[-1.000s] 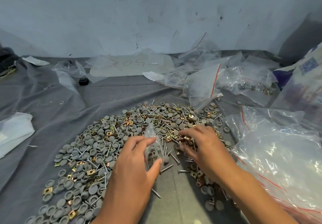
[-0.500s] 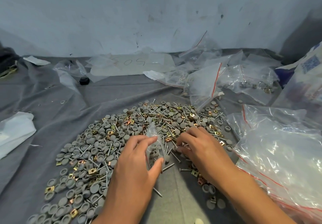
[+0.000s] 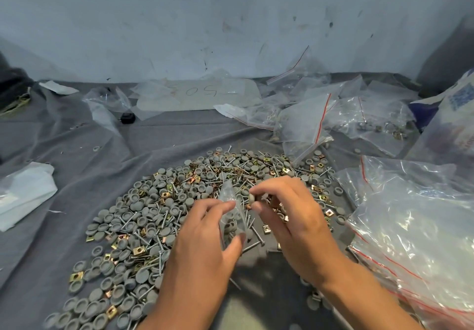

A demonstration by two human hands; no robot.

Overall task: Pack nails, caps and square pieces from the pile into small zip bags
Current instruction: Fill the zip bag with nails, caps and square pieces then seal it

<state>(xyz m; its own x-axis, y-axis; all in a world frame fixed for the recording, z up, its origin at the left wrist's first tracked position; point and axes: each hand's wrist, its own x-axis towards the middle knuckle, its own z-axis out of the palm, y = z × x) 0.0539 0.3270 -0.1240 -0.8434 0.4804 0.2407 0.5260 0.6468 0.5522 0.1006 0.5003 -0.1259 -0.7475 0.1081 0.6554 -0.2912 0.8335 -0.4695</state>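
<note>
A wide pile (image 3: 159, 216) of grey caps, silver nails and brass square pieces lies spread on a grey cloth. My left hand (image 3: 205, 247) pinches a small clear zip bag (image 3: 232, 211) upright between thumb and fingers, with a few grey caps inside it. My right hand (image 3: 289, 216) is raised just right of the bag's mouth. Its fingertips pinch a grey cap (image 3: 252, 198) and what looks like other small pieces. A loose nail (image 3: 252, 245) lies on the cloth under the bag.
A heap of clear zip bags with red strips (image 3: 415, 229) fills the right side. More bags, some filled (image 3: 318, 121), lie at the back near the wall. A white bag (image 3: 23, 196) sits at the left and a small black object (image 3: 127, 118) behind.
My right hand has lifted off the pile with picked pieces and moved left and up toward the bag's mouth. My left hand kept holding the bag.
</note>
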